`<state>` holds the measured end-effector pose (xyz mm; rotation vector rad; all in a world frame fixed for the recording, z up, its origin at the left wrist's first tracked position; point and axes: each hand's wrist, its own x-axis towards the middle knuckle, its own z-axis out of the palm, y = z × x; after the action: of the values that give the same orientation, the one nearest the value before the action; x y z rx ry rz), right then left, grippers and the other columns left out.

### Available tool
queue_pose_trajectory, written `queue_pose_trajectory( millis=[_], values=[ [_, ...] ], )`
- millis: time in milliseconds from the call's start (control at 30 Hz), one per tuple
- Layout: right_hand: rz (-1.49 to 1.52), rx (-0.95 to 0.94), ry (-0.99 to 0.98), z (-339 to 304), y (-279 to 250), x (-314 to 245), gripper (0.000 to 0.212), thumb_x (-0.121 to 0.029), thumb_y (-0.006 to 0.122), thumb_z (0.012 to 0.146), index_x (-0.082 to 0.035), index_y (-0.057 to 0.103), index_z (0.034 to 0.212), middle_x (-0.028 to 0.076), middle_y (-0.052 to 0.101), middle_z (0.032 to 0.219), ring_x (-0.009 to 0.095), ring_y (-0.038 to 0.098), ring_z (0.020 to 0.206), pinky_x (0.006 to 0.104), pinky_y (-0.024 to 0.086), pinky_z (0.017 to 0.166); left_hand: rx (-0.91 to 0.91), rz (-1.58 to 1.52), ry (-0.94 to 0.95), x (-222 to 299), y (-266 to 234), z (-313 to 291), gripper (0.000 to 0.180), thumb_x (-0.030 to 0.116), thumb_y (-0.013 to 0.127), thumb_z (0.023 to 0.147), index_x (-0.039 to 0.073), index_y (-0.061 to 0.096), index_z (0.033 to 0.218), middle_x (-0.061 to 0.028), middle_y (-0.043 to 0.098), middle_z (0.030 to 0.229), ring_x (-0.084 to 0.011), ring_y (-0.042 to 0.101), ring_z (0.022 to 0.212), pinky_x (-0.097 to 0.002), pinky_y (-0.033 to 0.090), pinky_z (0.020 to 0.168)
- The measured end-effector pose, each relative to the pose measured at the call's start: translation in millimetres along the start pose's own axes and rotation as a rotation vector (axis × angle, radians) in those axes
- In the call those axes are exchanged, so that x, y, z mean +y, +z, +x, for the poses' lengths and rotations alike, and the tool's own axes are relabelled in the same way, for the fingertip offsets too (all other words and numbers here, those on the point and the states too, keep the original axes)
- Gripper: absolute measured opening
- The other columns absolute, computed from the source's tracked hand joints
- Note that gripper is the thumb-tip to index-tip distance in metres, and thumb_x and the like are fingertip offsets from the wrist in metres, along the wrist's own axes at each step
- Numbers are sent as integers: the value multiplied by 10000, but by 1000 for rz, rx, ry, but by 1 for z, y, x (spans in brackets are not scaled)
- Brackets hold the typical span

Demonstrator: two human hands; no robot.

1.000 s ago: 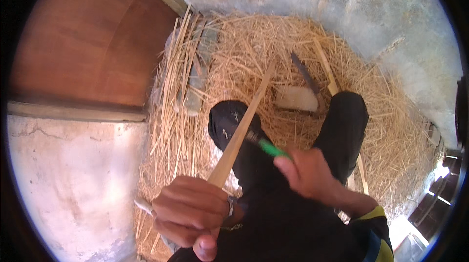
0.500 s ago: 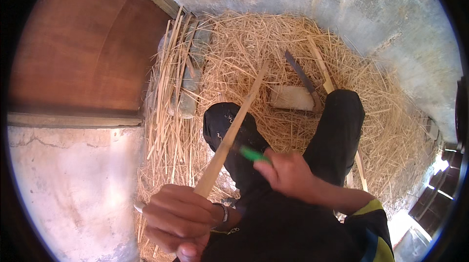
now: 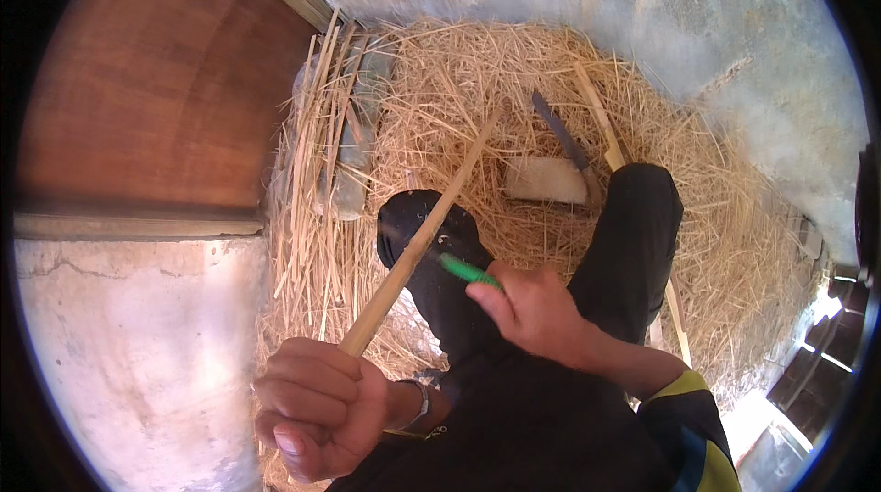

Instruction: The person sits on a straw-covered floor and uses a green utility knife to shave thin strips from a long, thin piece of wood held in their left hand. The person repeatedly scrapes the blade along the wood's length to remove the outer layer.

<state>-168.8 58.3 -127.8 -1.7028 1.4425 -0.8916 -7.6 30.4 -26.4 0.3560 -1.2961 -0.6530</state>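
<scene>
My left hand (image 3: 317, 400) is closed around the lower end of a pale bamboo strip (image 3: 415, 249), which slants up and away across my left knee. A thicker joint shows partway along the strip. In my right hand (image 3: 532, 308) is a knife with a green handle (image 3: 468, 272); its blade, blurred by motion, points left toward the strip, near that joint. Whether the blade touches the strip I cannot tell. Small pale shavings lie on my dark trouser leg (image 3: 440, 295).
Straw and shavings (image 3: 459, 61) cover the ground. A long dark-bladed machete (image 3: 560, 131) rests by a pale block (image 3: 543, 179); beside it lies another bamboo strip (image 3: 599, 113). Thin slats (image 3: 307, 189) are piled at left by the brown door (image 3: 165, 97). Walls (image 3: 697, 15) stand behind and at the sides.
My left hand has turned and shifted slightly left and down, with the strip rolling and moving left. My right hand and the knife have moved slightly up.
</scene>
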Motion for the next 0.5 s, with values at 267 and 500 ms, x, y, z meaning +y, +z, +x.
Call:
queue_pose_trajectory(
  millis=[267,500],
  values=[
    [-224,44,198,8,20,45,329,-321,575,920,-1,576,843,190,539,553,371,593,535,438,446,479,304,40,-43,6,14,-6,416,190,408,925,169,195,568,29,185,492,-87,157,434,-278,162,466],
    [38,29,39,-8,17,19,369,-345,555,927,-1,572,793,205,537,538,400,575,520,461,442,470,390,45,-23,1,25,-4,437,174,436,921,181,179,567,34,167,509,-79,153,454,-272,151,480]
  ],
)
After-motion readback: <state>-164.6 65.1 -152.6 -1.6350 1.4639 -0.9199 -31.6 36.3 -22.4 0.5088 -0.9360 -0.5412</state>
